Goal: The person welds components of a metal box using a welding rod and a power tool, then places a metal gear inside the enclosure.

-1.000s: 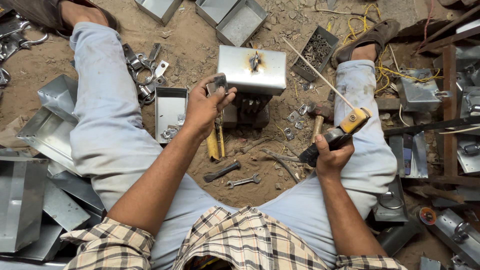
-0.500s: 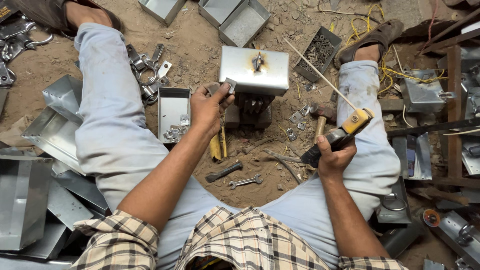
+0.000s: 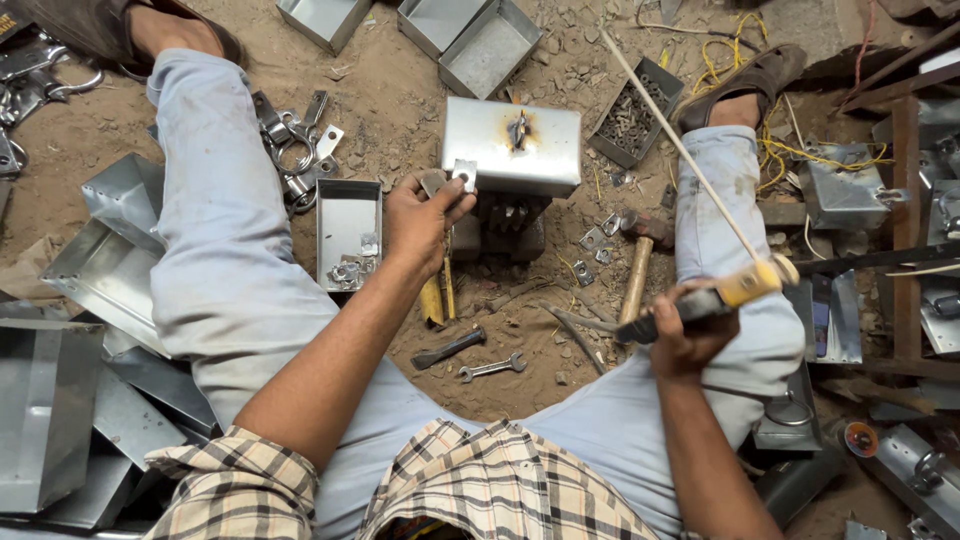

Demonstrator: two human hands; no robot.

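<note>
Seated on dirt floor, legs spread; work sits between them at 12 o'clock. Left hand [image 3: 420,222] pinches a small square plate [image 3: 465,175] between thumb and fingertips, holding it flat against the near-left corner of the steel box [image 3: 512,145], likely to keep it in register there. Box rests on a dark block [image 3: 500,225], which lifts it off the sand; a scorch mark shows on its top around a fitted clasp. Right hand [image 3: 685,335], at 3 o'clock, is closed around the electrode holder [image 3: 700,305], rod [image 3: 680,150] angled up toward 11 and clear of the box, tip well apart from the plate. Tray [image 3: 348,232] of more small plates lies just left of the left hand, within easy reach. Hammer [image 3: 638,270] lies beside the right shin; spanner [image 3: 492,368] and chisel [image 3: 448,348] lie near 6 o'clock, between the thighs. Open box of fasteners [image 3: 632,115] sits at 1 o'clock. Sheet-metal offcuts [image 3: 60,400] are piled at 9 o'clock.
</note>
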